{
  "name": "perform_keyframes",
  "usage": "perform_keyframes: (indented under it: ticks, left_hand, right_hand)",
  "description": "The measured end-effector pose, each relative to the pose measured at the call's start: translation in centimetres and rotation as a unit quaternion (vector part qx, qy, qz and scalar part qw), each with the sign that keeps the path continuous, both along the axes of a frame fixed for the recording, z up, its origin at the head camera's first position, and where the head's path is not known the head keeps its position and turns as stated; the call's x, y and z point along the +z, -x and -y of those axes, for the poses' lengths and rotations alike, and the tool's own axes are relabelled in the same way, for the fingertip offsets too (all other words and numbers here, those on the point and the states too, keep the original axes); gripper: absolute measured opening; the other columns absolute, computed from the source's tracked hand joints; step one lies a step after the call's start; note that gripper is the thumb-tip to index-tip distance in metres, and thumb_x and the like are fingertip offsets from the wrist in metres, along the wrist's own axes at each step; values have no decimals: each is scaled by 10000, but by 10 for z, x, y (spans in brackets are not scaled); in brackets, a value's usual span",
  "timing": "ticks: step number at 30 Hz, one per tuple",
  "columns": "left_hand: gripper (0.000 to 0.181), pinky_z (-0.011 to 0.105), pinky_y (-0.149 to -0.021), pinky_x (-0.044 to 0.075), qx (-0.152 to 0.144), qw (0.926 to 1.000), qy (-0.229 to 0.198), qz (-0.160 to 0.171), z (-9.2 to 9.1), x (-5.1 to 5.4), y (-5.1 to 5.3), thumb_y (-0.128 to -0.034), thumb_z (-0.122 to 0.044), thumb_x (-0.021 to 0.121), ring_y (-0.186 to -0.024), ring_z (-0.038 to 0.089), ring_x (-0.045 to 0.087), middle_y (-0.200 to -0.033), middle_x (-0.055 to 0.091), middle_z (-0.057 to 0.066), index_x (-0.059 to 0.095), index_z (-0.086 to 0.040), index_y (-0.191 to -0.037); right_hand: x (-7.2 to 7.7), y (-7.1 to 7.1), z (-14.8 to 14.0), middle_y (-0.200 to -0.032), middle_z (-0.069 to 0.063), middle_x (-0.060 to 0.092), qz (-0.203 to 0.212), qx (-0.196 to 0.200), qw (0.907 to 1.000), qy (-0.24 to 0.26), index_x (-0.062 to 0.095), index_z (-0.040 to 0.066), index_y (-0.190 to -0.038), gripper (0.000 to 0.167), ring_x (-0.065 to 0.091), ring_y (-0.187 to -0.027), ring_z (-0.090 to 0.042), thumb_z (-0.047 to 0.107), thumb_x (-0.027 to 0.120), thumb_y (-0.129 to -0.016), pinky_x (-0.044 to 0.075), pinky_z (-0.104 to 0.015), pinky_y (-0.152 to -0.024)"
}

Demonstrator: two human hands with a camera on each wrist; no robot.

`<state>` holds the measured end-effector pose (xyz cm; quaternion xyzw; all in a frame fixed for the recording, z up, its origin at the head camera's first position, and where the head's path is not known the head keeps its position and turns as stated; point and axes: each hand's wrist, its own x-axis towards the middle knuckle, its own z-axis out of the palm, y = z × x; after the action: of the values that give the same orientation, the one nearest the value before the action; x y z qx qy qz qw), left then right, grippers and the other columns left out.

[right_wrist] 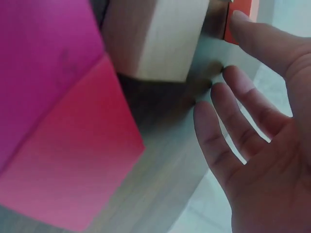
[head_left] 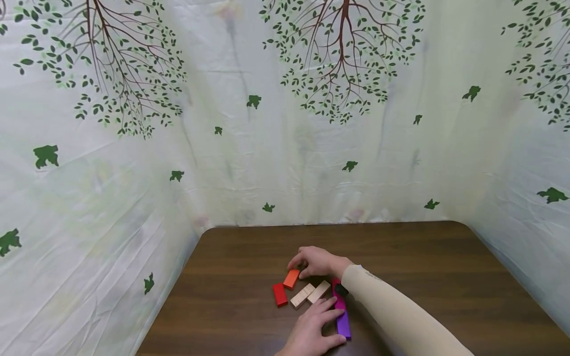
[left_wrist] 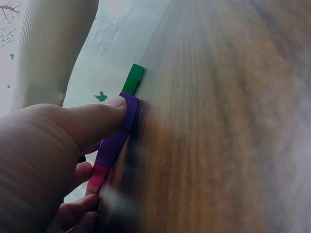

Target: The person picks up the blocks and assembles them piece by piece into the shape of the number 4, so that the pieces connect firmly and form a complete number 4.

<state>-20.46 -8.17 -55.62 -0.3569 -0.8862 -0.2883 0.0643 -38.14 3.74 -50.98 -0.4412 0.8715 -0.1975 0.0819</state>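
Observation:
In the head view my left hand [head_left: 309, 329] is spread along a row of magenta [head_left: 340, 302] and purple blocks [head_left: 343, 325]. Its thumb touches the near purple end, and the fingers touch the row's left side. My right hand [head_left: 317, 262] reaches across to a small orange block [head_left: 291, 279], pinching it between thumb and index finger. The other right-hand fingers [right_wrist: 221, 150] stand extended in the right wrist view. A red block [head_left: 280, 294] lies left of the orange one. Two plain wooden blocks [head_left: 303, 295] [head_left: 318, 291] lie between the orange block and the row.
A green block [left_wrist: 133, 79] shows beyond the purple one in the left wrist view. The right forearm [head_left: 396, 306] crosses above the dark wooden table [head_left: 222, 296], passing over the row's far end. A leaf-printed cloth [head_left: 307, 188] hangs behind the table's far edge.

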Motion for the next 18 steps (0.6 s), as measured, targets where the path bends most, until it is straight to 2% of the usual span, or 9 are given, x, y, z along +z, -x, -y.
perform_keyframes:
  ticks: [6, 12, 18]
  left_hand:
    - [513, 475, -1026, 461, 25, 9999, 47, 126, 0, -1, 1, -923, -476, 702, -1385, 304, 446, -1522, 476, -4, 634, -250, -1379]
    - [514, 476, -1024, 462, 18, 9999, 30, 160, -1, -1, 1, -921, -481, 702, -1385, 299, 445, -1521, 476, -11, 637, -251, -1376]
    - [518, 498, -1034, 449, 51, 9996, 11, 266, -1, 0, 1, -919, -480, 704, -1386, 321, 442, -1519, 479, -6, 636, -253, -1379]
  right_hand:
    - [0, -6, 3, -1018, 51, 591, -347, -307, 9988, -141, 742, 285, -1166, 314, 592, -935, -117, 260, 817, -862, 488, -277, -804]
    - [1, -9, 0, -1003, 57, 606, -444, -499, 9976, -155, 736, 253, -1106, 279, 590, -919, -105, 278, 832, -846, 502, -295, -818]
    - [6, -7, -4, -984, 117, 600, -594, -626, 9960, -216, 737, 240, -1097, 257, 559, -884, -59, 270, 822, -856, 500, -290, -825]
